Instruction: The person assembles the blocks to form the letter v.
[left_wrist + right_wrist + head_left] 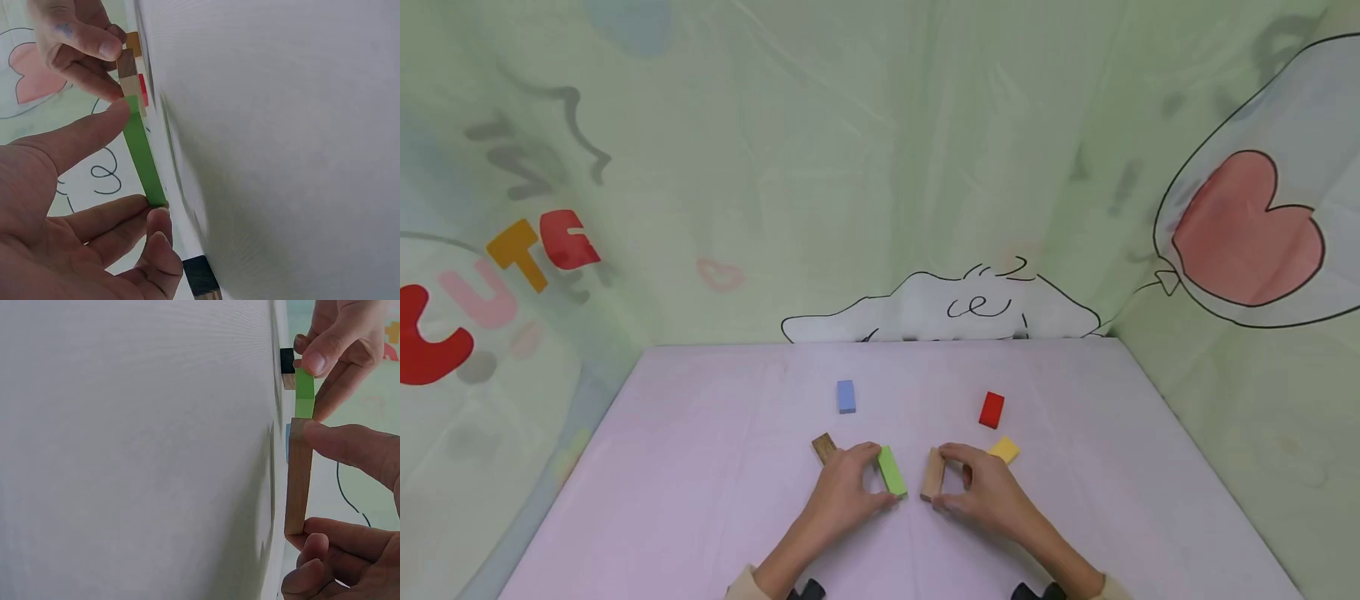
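My left hand (852, 483) pinches a green block (892, 472) by its two ends, thumb at the near end and fingers at the far end. Across a small gap, my right hand (985, 487) holds a plain wooden block (932, 474) the same way. The two blocks lean toward each other at their near ends in the head view. A brown wooden block (823, 447) lies just beyond the left hand, partly covered by it. Close behind the right hand is a yellow block (1004, 450), also partly hidden.
Farther back on the pale table (700, 433) lie a blue block (846, 397), left of centre, and a red block (992, 410) to the right. A printed cloth (820, 167) hangs behind the table and along both sides.
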The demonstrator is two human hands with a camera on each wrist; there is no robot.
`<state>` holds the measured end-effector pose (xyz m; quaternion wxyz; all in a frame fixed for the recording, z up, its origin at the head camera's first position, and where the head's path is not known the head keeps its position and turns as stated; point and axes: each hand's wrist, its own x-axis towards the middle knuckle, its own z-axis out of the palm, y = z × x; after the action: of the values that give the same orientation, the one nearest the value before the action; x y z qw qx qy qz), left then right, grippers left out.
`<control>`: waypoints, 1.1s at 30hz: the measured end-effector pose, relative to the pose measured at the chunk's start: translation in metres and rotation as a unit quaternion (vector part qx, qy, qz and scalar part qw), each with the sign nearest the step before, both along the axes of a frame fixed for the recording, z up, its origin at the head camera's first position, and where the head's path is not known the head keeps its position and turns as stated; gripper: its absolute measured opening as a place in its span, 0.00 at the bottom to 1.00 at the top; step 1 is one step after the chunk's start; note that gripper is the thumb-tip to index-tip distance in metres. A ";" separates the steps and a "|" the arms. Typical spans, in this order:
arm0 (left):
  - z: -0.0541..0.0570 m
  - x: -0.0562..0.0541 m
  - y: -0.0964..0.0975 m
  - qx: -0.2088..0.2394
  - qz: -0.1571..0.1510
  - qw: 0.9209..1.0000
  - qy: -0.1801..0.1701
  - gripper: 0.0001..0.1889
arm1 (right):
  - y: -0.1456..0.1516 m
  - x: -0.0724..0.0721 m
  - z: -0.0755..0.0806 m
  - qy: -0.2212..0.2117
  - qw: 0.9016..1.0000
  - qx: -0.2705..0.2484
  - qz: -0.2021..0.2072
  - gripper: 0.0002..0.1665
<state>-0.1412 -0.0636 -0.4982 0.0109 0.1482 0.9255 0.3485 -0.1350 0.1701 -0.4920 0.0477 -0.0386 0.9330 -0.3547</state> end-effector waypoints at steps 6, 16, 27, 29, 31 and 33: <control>-0.001 -0.001 0.001 -0.004 0.003 1.000 0.000 0.37 | -0.005 -0.003 -0.002 0.002 1.000 0.007 -0.012 0.43; -0.007 -0.007 0.000 0.018 -0.006 0.999 -0.032 0.36 | -0.006 -0.010 -0.008 0.017 1.000 0.019 -0.002 0.42; -0.012 -0.009 0.003 -0.016 -0.001 1.000 -0.007 0.38 | -0.008 -0.010 -0.008 0.018 1.000 0.015 0.002 0.43; -0.012 -0.008 0.004 -0.020 -0.002 1.000 -0.003 0.38 | -0.008 -0.010 -0.008 0.020 1.000 0.016 0.005 0.43; -0.012 -0.007 0.005 -0.023 -0.002 1.000 -0.001 0.38 | -0.009 -0.010 -0.008 0.020 1.000 0.017 0.006 0.43; -0.012 -0.006 0.005 -0.026 -0.001 1.000 0.003 0.38 | -0.009 -0.011 -0.008 0.020 1.000 0.020 0.006 0.43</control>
<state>-0.1476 -0.0584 -0.5107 0.0119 0.1501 0.9339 0.3242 -0.1456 0.1610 -0.4998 0.0318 -0.0508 0.9404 -0.3349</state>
